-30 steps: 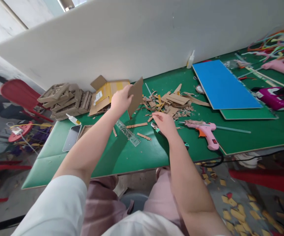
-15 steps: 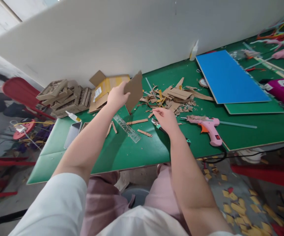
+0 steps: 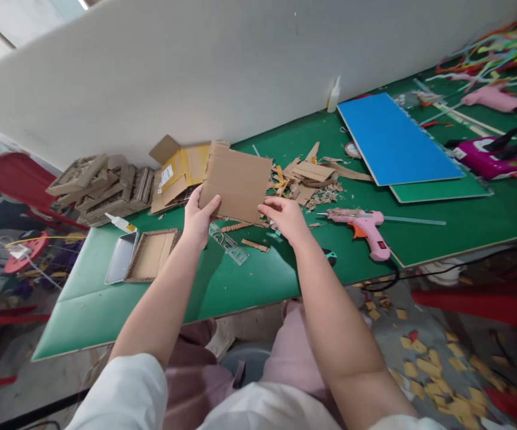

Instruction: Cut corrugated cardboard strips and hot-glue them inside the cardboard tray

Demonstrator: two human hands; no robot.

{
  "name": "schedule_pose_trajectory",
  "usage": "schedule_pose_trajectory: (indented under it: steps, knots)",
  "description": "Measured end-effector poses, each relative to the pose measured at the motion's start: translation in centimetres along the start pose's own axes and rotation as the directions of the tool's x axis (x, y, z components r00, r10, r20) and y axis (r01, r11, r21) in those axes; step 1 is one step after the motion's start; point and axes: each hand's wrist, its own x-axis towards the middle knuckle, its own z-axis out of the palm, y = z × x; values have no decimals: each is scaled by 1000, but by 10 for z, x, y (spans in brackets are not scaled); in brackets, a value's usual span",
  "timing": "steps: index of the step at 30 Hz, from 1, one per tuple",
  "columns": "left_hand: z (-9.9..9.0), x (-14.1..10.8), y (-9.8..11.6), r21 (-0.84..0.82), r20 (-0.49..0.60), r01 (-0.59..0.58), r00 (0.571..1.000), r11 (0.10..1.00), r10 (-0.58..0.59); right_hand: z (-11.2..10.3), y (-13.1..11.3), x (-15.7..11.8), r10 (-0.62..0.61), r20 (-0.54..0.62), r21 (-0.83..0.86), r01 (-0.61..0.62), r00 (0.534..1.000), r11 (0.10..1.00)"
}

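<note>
- One sheet in play? How does it look?
- Plain brown cardboard, flat, roughly four-sided. Left edge rough, with a narrow strip showing along the upper left. Broad face toward the wearer.
- Where is it?
- Raised at a tilt over the green table, in front of the taped box and left of the scraps. Can't tell if its bottom edge touches down.
- Left hand?
- Closed on the sheet at the lower left. Thumb flat on the near face, fingers wrapped behind the edge, mostly hidden.
- Right hand?
- Narrow. Thumb and forefinger close together, tips at the sheet's lower right edge. Can't tell if they pinch it or just touch. Other fingers curled.
- Knife?
- Partly hidden by the right hand and wrist; green handle end shows on the far side. Can't tell if the hand touches it.
- Nearby?
- Clear ruler below the sheet, glue gun right of the right hand. Cardboard tray left of the left forearm, phone just beside it.
</note>
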Motion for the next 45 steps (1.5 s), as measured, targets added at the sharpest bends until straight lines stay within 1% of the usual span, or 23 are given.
schedule_pose_trajectory:
  steps: [4,7,9,10,11,13,15,19,23,25,26,28,29,32,34,36,39,42,45]
  knots:
    - [6,-8,-3,-21,2,3,1000,1000,-3,-4,0,-1,-22,-4,-71,22,1000,997]
    - [9,-11,-1,-47,-37,7,999,999,-8,-5,-6,-5,-43,-35,-150,37,998,988]
    - [10,-13,1,-105,-65,39,997,994,-46,-4,-11,-7,-62,-64,-181,49,996,982]
    - [11,-14,2,-169,-68,83,993,982,-96,-4,-13,-8,-72,-78,-183,56,994,982]
    - [10,-15,2,-250,-58,143,985,958,-162,-4,-14,-8,-80,-92,-175,63,993,983]
    - [8,-16,3,-402,-7,268,955,876,-295,-5,-14,-8,-82,-122,-133,66,989,989]
    - [6,-18,4,-487,51,354,924,798,-379,-8,-10,-5,-63,-163,-83,50,985,995]
    - [1,-25,5,-534,114,420,895,734,-430,-13,3,3,4,-241,-48,-16,971,999]
    - [0,-31,6,-564,140,449,879,693,-456,-12,9,4,35,-244,-127,-68,969,990]
    - [-1,-32,7,-573,146,454,876,682,-460,-12,6,2,35,-201,-194,-74,979,978]
    - [-2,-32,8,-579,142,449,877,680,-458,-12,4,0,33,-155,-229,-68,987,971]
    - [-7,-32,9,-595,117,424,886,682,-449,-12,-2,-4,30,-21,-303,-35,999,952]
    - [-10,-32,9,-605,96,405,891,685,-443,-11,-5,-7,32,53,-343,-12,998,939]
    - [-21,-33,10,-633,16,345,901,693,-433,-6,-9,-13,84,240,-482,43,967,875]
    - [-30,-37,10,-643,-33,318,897,697,-440,1,-9,-17,144,317,-570,67,938,819]
    - [-38,-42,11,-644,-70,306,889,701,-453,9,-8,-19,184,356,-637,94,916,765]
    - [-52,-52,14,-645,-116,296,874,705,-472,20,-8,-21,188,381,-692,144,905,707]
    - [-68,-64,20,-646,-149,269,874,714,-463,29,-8,-22,175,397,-711,182,901,679]
    - [-82,-78,26,-639,-150,252,886,727,-439,35,-7,-21,153,399,-709,199,904,677]
